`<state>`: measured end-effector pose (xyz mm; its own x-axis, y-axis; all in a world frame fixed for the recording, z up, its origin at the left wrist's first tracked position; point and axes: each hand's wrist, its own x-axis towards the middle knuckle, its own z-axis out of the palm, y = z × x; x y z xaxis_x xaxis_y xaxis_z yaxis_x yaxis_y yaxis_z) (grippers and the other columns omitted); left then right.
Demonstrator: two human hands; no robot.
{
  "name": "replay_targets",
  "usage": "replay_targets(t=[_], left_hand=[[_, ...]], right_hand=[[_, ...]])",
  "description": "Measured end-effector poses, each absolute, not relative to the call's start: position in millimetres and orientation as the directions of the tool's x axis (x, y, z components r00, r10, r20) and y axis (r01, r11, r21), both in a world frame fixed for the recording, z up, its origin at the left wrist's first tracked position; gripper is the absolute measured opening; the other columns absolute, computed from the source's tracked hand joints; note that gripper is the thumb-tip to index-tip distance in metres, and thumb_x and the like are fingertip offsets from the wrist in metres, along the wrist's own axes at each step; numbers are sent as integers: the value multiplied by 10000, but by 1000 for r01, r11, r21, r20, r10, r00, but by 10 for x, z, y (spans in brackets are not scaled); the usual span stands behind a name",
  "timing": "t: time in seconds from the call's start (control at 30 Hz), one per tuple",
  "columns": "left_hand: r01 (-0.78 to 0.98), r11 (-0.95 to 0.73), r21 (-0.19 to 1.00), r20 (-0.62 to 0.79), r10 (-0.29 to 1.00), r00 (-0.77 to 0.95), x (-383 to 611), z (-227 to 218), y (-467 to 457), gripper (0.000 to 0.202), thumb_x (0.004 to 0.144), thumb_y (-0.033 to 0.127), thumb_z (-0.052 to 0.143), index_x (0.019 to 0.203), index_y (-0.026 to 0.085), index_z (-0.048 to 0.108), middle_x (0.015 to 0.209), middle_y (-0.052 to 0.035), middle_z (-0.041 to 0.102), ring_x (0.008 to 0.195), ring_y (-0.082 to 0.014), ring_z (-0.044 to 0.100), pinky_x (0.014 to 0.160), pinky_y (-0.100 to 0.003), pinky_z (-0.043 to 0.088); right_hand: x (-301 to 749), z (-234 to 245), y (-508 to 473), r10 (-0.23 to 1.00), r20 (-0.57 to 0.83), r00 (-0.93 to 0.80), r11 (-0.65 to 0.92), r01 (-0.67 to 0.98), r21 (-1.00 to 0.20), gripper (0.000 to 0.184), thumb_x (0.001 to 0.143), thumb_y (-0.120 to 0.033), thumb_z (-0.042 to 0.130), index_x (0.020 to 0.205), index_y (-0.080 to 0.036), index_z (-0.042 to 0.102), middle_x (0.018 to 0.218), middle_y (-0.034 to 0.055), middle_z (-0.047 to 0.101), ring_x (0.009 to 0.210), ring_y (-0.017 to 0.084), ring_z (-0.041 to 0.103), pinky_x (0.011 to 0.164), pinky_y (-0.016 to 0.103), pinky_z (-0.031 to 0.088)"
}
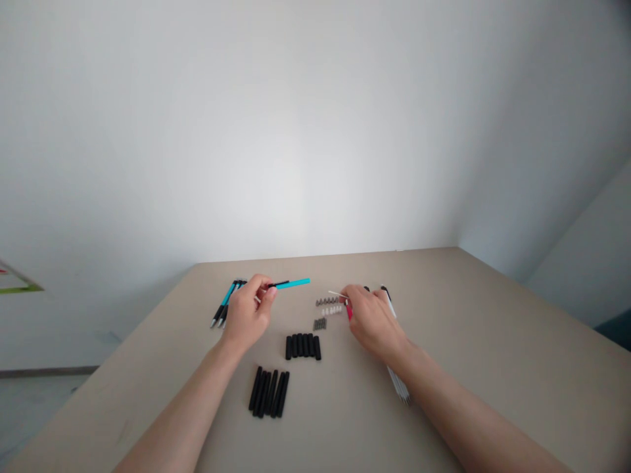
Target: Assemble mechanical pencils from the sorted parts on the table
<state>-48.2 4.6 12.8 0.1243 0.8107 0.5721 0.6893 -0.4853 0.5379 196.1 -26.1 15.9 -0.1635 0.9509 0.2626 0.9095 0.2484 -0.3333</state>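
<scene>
My left hand [250, 311] pinches a blue pen barrel [296, 283] with a black clip, held above the table and pointing right. Between the closed fingers of my right hand [369, 313] is a thin white pen refill [337, 293], its end sticking out to the left. A red pen barrel [350, 310] shows just under those fingers, partly covered. More white refills [398, 386] lie beneath my right wrist, with their metal tips toward me. Left of my right hand are rows of small metal cone tips [327, 301], clear plastic pieces [332, 310] and springs [320, 324].
Short black grip sleeves [303, 346] lie in a row mid-table, and longer black tubes [269, 392] sit nearer me. Several blue and black pens [224, 304] rest behind my left hand. White barrels with black ends [388, 299] lie beyond my right hand. A wall borders the table's far edge.
</scene>
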Motion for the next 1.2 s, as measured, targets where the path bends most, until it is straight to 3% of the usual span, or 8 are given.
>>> replay_targets(t=[0.27, 0.6, 0.7, 0.87, 1.07, 1.2], left_hand=[[678, -531, 508, 512, 819, 258, -449, 91, 34, 125, 882, 292, 479, 870, 186, 545, 695, 9, 591, 574, -118, 538, 516, -207, 410], [661, -565, 494, 501, 806, 315, -422, 144, -3, 124, 887, 284, 482, 849, 183, 544, 645, 26, 549, 553, -113, 516, 522, -212, 394], [656, -570, 494, 500, 804, 323, -416, 143, -8, 126, 887, 283, 479, 843, 184, 543, 646, 25, 554, 554, -113, 518, 515, -209, 393], [625, -604, 495, 513, 783, 351, -410, 158, -29, 131, 885, 282, 476, 840, 183, 549, 636, 21, 548, 551, -115, 513, 502, -207, 397], [594, -638, 489, 539, 757, 369, -424, 145, -39, 129, 890, 289, 482, 866, 184, 553, 665, 6, 556, 580, -122, 524, 490, -204, 392], [589, -648, 484, 552, 748, 368, -427, 135, -40, 132, 893, 288, 483, 859, 181, 554, 659, 7, 546, 576, -122, 513, 509, -212, 392]], right_hand=[[1955, 138, -217, 967, 206, -146, 188, 961, -201, 187, 840, -167, 477, 958, -179, 621, 939, 92, 644, 896, 232, 600, 767, 332, 283], [1960, 127, -175, 965, 218, -142, 188, 960, -206, 187, 874, -210, 486, 768, -171, 634, 866, 84, 680, 825, 218, 624, 717, 317, 319], [1956, 161, -195, 953, 292, -79, 180, 923, -339, 180, 865, -221, 488, 742, -178, 613, 759, 57, 680, 712, 189, 613, 661, 287, 327], [1900, 225, -285, 930, 366, -40, 280, 722, -633, 144, 875, -302, 482, 794, -206, 552, 600, -12, 615, 543, 147, 530, 520, 234, 305], [1830, 251, -331, 939, 335, -71, 308, 605, -734, 155, 897, -315, 442, 821, -208, 523, 550, -38, 590, 480, 128, 491, 482, 221, 285], [1830, 247, -324, 946, 322, -45, 283, 603, -746, 192, 902, -278, 427, 762, -206, 538, 664, -11, 670, 522, 125, 511, 521, 223, 318]])
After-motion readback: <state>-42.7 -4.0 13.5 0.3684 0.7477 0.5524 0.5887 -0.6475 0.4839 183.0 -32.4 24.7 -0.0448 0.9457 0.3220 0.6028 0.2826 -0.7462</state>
